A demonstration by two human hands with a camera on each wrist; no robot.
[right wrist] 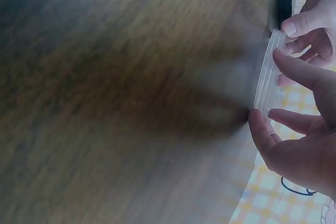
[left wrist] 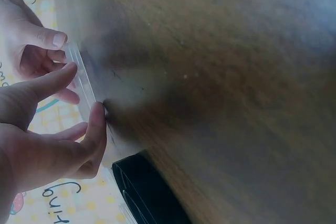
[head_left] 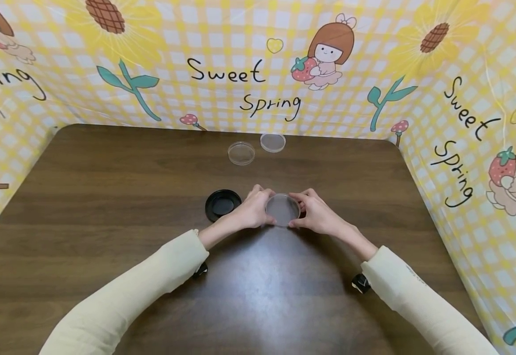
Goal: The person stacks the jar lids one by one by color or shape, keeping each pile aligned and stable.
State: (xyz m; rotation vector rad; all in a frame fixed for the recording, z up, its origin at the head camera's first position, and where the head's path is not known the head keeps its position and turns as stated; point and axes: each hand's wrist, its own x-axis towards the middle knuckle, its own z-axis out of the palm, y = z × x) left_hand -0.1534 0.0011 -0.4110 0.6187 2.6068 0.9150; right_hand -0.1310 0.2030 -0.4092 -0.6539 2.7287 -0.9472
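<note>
A clear, round petri dish (head_left: 282,210) is between the two hands near the middle of the table. My left hand (head_left: 256,207) grips its left edge, thumb on the near side and fingers on the far side. On the opposite edge, my right hand (head_left: 314,212) holds it the same way. From the side, in the right wrist view, the petri dish (right wrist: 268,77) shows stacked rims, flat and close to the tabletop. Just left of my left hand lies a black round base (head_left: 223,205) with a recessed centre, partly behind the wrist.
Two more clear round dishes, a left one (head_left: 241,153) and a right one (head_left: 273,142), lie at the back of the brown wooden table (head_left: 129,187). A yellow checked cloth (head_left: 222,29) walls the back and sides.
</note>
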